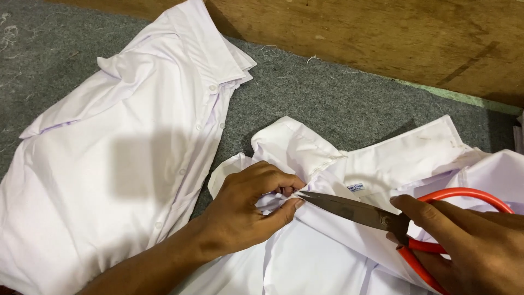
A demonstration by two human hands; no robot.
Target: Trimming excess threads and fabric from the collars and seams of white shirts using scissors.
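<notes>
My left hand [248,210] pinches a fold of a white shirt [382,164] near its collar, thumb and fingers closed on the cloth. My right hand [469,246] grips a pair of scissors [355,210] with red handles and dark steel blades. The blades look closed, and their tip touches the pinched fabric right at my left fingertips. This shirt lies crumpled under both hands, with a small label showing inside the collar.
A second white buttoned shirt [120,164] lies spread at the left on grey felt-like cloth [305,93]. A brown wooden board [382,38] runs along the back. Loose threads lie on the felt.
</notes>
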